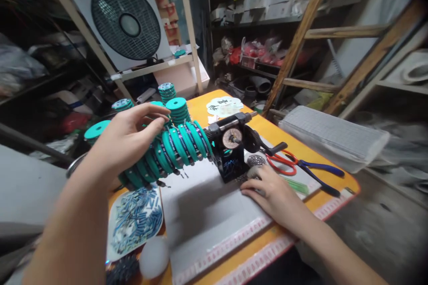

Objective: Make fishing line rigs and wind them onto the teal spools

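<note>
A hand-crank winding machine (230,160) with a round dial stands on a white board, its shaft carrying a row of teal spools (180,147) wound with dark, beaded cord. My left hand (133,131) lies over the far left part of this row, fingers stretched and apart from the thumb, touching or just above the spools. My right hand (267,189) is low beside the machine's base, fingers bent and drawn together next to a shiny, beaded-looking metallic clump (257,160). Whatever its fingertips hold is hidden or too small to name.
More teal spools (177,109) stand behind the machine. Orange-handled scissors (284,162), blue-handled pliers (321,167) and green strips (297,185) lie right. A tray of small blue pieces (135,222) and a white round object (154,257) sit left. A fan (129,22) stands behind.
</note>
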A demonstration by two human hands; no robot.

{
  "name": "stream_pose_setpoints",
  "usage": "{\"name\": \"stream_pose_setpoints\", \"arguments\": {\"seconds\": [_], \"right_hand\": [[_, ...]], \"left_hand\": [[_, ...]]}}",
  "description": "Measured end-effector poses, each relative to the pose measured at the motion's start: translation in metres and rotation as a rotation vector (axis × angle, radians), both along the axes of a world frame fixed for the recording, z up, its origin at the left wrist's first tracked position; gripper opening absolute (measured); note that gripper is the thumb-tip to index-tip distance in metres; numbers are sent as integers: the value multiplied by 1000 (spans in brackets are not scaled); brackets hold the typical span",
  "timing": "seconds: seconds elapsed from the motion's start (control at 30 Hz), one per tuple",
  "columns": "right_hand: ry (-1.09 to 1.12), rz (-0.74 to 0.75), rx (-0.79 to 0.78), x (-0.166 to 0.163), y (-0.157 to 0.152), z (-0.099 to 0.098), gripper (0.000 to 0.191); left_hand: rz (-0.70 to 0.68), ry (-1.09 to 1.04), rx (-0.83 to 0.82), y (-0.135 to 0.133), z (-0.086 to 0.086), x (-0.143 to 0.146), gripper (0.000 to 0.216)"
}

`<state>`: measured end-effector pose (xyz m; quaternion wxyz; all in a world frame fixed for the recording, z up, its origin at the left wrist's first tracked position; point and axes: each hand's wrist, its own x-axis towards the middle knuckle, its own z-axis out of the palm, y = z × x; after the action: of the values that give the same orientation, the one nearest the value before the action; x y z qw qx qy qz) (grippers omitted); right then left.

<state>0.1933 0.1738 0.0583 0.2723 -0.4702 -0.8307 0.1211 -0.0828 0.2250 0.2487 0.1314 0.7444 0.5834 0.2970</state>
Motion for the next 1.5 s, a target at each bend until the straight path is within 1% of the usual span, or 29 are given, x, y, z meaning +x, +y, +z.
{"name": "stream_pose_setpoints", "arguments": {"seconds": [0.13,0.2,0.27,0.33,0.43,0.57,0.63,0.7,0.77,0.8,0.87,0.93,0.97,1.03,1.1,1.17,1.27,1.4,1.5], "right_hand": [[-25,-10,85,-4,-4,-7,16],[42,-8,123,-4,-7,-6,14],[154,-26,186,-4,-9,1,13],[248,-71,295,-5,-9,14,15],[340,-101,456,-14,-4,45,18],[441,-10,568,-42,11,92,24],[472,65,589,-58,19,108,24],[459,119,616,-71,25,117,23],[435,120,643,-77,29,120,21],[428,105,656,-78,30,119,21],[421,71,674,-79,31,117,21],[410,48,686,-78,31,117,20],[402,37,689,-78,32,117,20],[383,11,688,-80,34,120,17],[374,-4,684,-82,37,124,14],[380,0,669,-85,40,127,13],[398,7,635,-88,44,129,13],[411,-4,633,-90,43,126,15],[426,-8,640,-90,42,123,17]], "left_hand": [[8,-5,1,3,1,-3,27],[-4,-36,-21,6,1,-5,27],[-37,-92,-45,11,0,-9,27],[-84,-156,-84,18,-2,-13,28],[-124,-211,-142,28,-5,-18,28],[-138,-235,-215,35,-7,-22,29],[-136,-218,-151,30,-6,-21,29],[-118,-131,4,20,-3,-19,27],[-98,12,146,3,-1,-17,24],[-93,75,188,-6,-1,-17,22],[-127,135,250,-25,-4,-19,20],[-156,166,282,-41,-11,-25,22],[-187,194,287,-48,-15,-29,27],[-265,282,277,-56,-23,-36,52],[-314,398,289,-59,-30,-42,77],[-305,513,344,-58,-36,-46,86],[-255,632,419,-53,-43,-47,83],[-208,656,472,-51,-47,-44,77],[-171,670,503,-53,-46,-38,78]]}}
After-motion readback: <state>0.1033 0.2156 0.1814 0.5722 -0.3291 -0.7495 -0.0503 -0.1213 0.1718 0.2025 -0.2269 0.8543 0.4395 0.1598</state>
